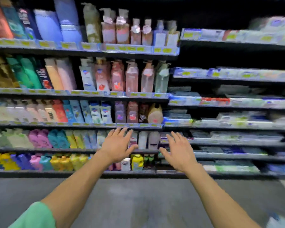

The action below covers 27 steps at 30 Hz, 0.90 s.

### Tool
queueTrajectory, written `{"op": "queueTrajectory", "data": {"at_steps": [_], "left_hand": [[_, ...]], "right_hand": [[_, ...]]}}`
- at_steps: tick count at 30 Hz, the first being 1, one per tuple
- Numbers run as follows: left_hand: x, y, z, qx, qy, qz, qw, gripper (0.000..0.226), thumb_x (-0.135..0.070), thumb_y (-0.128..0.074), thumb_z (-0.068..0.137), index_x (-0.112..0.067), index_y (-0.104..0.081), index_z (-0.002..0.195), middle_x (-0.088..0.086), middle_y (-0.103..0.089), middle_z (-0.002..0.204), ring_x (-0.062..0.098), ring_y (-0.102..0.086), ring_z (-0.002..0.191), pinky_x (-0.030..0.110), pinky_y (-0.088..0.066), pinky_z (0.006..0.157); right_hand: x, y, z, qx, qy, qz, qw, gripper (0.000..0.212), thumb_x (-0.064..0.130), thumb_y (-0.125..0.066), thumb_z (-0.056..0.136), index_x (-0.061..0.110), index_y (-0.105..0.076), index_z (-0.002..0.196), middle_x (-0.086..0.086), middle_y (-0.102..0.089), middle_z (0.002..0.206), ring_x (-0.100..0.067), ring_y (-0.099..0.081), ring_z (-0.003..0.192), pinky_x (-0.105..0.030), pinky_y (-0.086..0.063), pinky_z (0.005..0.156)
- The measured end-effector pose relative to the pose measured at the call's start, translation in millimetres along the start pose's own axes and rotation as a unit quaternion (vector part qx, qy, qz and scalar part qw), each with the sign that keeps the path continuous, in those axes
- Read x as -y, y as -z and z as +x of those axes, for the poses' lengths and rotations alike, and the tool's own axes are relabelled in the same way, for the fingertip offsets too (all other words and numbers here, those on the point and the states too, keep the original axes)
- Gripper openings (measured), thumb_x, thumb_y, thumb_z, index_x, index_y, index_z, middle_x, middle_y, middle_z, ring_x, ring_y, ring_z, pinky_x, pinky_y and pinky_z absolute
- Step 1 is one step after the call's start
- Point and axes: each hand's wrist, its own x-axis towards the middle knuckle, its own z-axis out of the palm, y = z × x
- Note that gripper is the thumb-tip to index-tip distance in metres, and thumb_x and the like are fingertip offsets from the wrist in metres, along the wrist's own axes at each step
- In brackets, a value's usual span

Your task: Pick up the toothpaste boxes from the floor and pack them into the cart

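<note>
Both arms stretch forward over the grey floor toward the store shelves. My left hand is spread with straight fingers and holds nothing. My right hand is likewise spread and empty, a little to the right and lower. No cart is in view. At the bottom right corner a blurred white and blue thing lies on the floor; I cannot tell what it is. Flat boxes that look like toothpaste fill the right-hand shelves. The whole picture is blurred by motion.
Shelves of shampoo and lotion bottles stand at the left and centre, with yellow price tags along the shelf edges. The lowest shelf edge meets the floor just beyond my hands. A green sleeve shows at the bottom left.
</note>
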Motion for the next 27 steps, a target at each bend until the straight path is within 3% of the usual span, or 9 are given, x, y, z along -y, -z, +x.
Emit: {"op": "queueTrajectory", "data": {"at_steps": [3, 7, 10, 13, 15, 18, 27], "left_hand": [[-57, 4, 55, -0.007, -0.08, 0.011, 0.997, 0.111, -0.081, 0.017, 0.075, -0.021, -0.025, 0.158, 0.007, -0.036, 0.159, 0.032, -0.032, 0.145, 0.048, -0.025, 0.117], [-138, 10, 125, -0.024, -0.182, -0.01, 0.983, 0.103, -0.081, 0.004, 0.078, -0.022, -0.023, 0.159, 0.006, -0.031, 0.162, 0.032, -0.03, 0.147, 0.048, -0.027, 0.117], [-199, 9, 175, -0.033, -0.251, -0.012, 0.967, 0.089, -0.079, -0.014, 0.091, -0.022, -0.025, 0.158, 0.007, -0.028, 0.163, 0.033, -0.028, 0.148, 0.05, -0.024, 0.119], [-265, 14, 215, -0.033, -0.319, -0.022, 0.947, 0.098, -0.078, 0.001, 0.082, -0.022, -0.023, 0.158, 0.009, -0.026, 0.164, 0.033, -0.025, 0.149, 0.049, -0.023, 0.12], [-308, 19, 229, -0.028, -0.366, -0.026, 0.93, 0.095, -0.079, -0.004, 0.085, -0.02, -0.024, 0.157, 0.009, -0.027, 0.163, 0.033, -0.025, 0.149, 0.049, -0.024, 0.119], [-370, 18, 245, -0.042, -0.426, -0.041, 0.903, 0.079, -0.072, -0.028, 0.097, -0.019, -0.026, 0.156, 0.009, -0.03, 0.161, 0.031, -0.025, 0.149, 0.048, -0.019, 0.121], [-552, 12, 252, -0.04, -0.556, -0.026, 0.83, 0.08, -0.072, -0.024, 0.097, -0.021, -0.021, 0.159, 0.007, -0.027, 0.164, 0.028, -0.024, 0.15, 0.047, -0.023, 0.12]], "right_hand": [[-62, 5, -22, -0.011, -0.082, -0.013, 0.996, 0.094, 0.071, -0.005, 0.087, 0.015, -0.029, 0.158, -0.012, -0.029, 0.164, -0.031, -0.025, 0.151, -0.044, -0.021, 0.122], [-141, 10, -50, -0.009, -0.194, -0.021, 0.981, 0.093, 0.072, -0.009, 0.087, 0.014, -0.027, 0.158, -0.011, -0.031, 0.162, -0.029, -0.027, 0.15, -0.042, -0.023, 0.122], [-194, 11, -71, -0.013, -0.28, -0.022, 0.96, 0.099, 0.073, -0.009, 0.082, 0.01, -0.037, 0.153, -0.014, -0.043, 0.155, -0.032, -0.038, 0.143, -0.044, -0.031, 0.118], [-239, 13, -99, -0.014, -0.365, -0.03, 0.93, 0.099, 0.073, -0.007, 0.083, 0.011, -0.036, 0.154, -0.015, -0.042, 0.155, -0.032, -0.039, 0.143, -0.043, -0.032, 0.118], [-263, 17, -121, -0.014, -0.418, -0.035, 0.908, 0.097, 0.073, -0.006, 0.084, 0.013, -0.033, 0.155, -0.012, -0.039, 0.157, -0.03, -0.037, 0.144, -0.041, -0.031, 0.118], [-291, 17, -155, -0.024, -0.489, -0.038, 0.871, 0.079, 0.069, -0.025, 0.097, 0.017, -0.029, 0.156, -0.01, -0.034, 0.16, -0.028, -0.033, 0.146, -0.038, -0.027, 0.119], [-375, 8, -254, -0.036, -0.632, -0.03, 0.774, 0.075, 0.061, -0.043, 0.098, 0.01, -0.034, 0.153, -0.013, -0.043, 0.153, -0.031, -0.043, 0.139, -0.04, -0.035, 0.113]]}}
